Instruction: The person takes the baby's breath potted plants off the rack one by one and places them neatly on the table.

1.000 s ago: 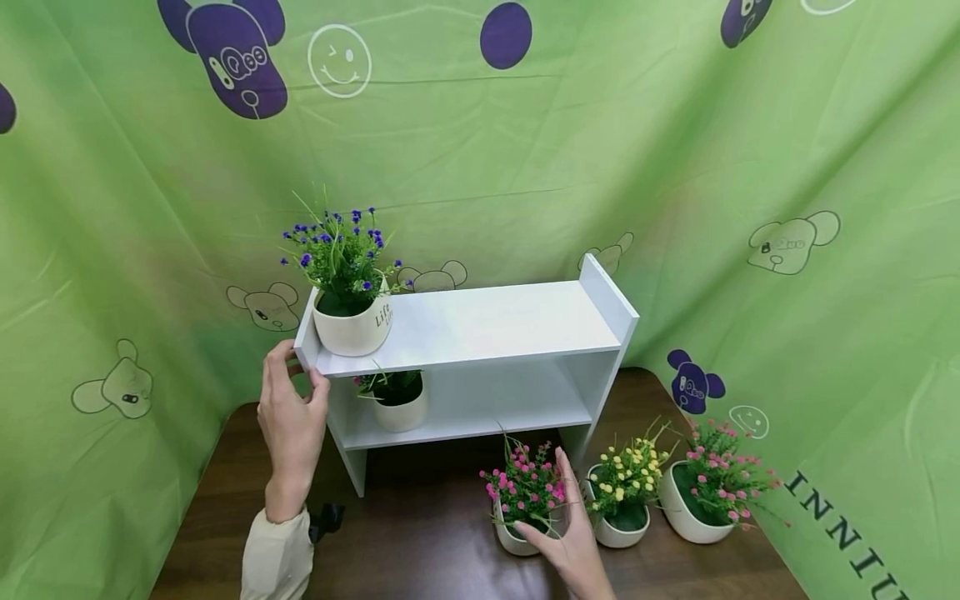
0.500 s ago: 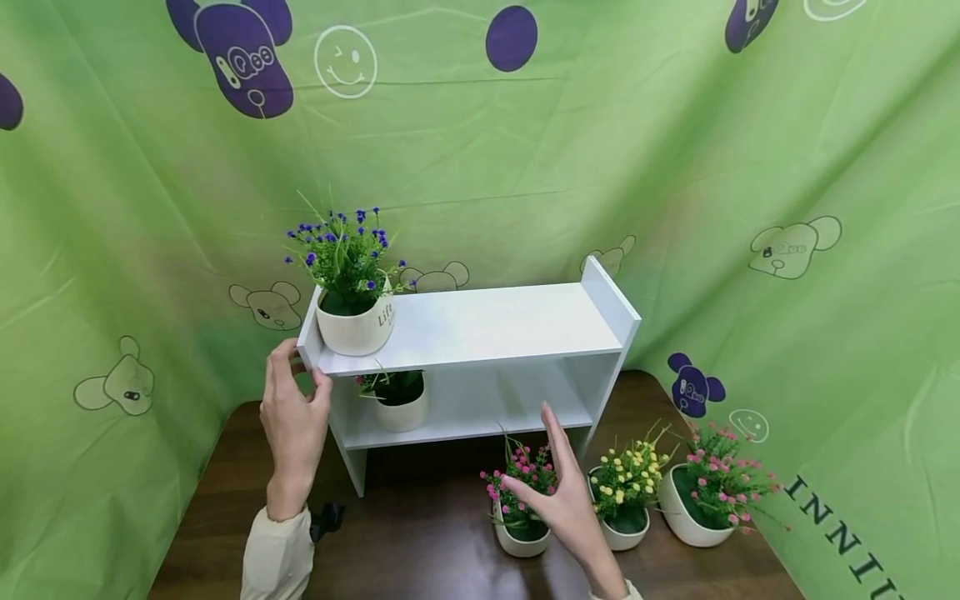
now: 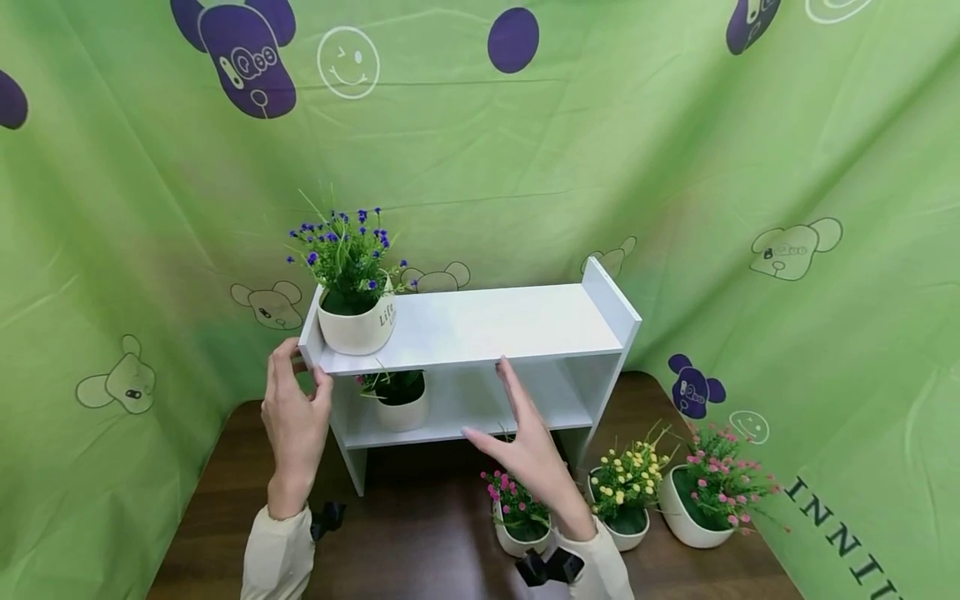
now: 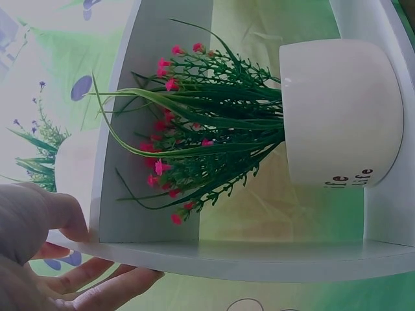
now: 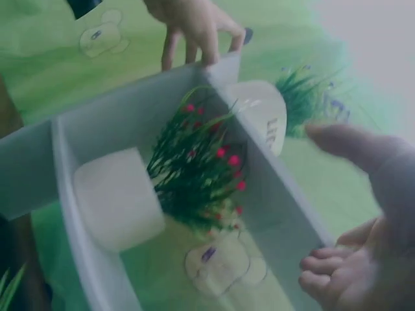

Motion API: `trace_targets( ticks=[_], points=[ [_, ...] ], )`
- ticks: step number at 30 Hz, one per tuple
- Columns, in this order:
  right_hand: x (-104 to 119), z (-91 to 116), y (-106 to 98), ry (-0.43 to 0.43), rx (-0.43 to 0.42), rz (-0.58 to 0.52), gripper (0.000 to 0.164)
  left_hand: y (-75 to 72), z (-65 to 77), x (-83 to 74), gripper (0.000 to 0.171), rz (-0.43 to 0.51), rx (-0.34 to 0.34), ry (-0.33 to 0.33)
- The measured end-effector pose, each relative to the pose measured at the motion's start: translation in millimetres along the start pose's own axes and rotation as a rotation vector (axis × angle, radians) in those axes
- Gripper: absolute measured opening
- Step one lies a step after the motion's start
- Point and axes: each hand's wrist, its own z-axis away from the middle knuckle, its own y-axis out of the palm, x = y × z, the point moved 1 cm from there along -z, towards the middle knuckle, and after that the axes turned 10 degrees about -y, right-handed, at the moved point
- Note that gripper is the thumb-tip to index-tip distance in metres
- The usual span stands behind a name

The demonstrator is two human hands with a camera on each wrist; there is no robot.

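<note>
A white two-tier shelf [image 3: 510, 321] stands on the table. My left hand [image 3: 294, 425] grips the upper corner of its left side panel, thumb in front and fingers outside the panel in the left wrist view. A white pot of purple flowers [image 3: 354, 327] sits on the top board at the left end. Below it, a white pot with pink flowers [image 4: 343, 116] stands on the lower board. My right hand [image 3: 531, 446] is held before the shelf, thumb and fingers spread, holding nothing. It partly covers another pot of pink flowers [image 3: 516, 500] on the table.
To the right on the dark wooden table [image 3: 442, 533] stand a pot of yellow flowers [image 3: 630, 479] and a pot of lighter pink flowers [image 3: 693, 517]. A green printed cloth [image 3: 465, 167] hangs behind and around the shelf.
My right hand has left the pink flower pot on the table and moved up and left toward the shelf front. My left hand keeps its grip on the side panel.
</note>
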Motion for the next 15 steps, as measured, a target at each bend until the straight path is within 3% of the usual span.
trace_targets(
  ticks=[7, 15],
  points=[
    [10, -5, 4, 0.016, -0.053, -0.016, 0.094, -0.6, 1.1, 0.4, 0.041, -0.001, 0.004, -0.009],
    [14, -3, 6, -0.068, -0.112, -0.022, 0.086, -0.5, -0.4, 0.3, 0.041, -0.002, 0.003, -0.006]
  ],
)
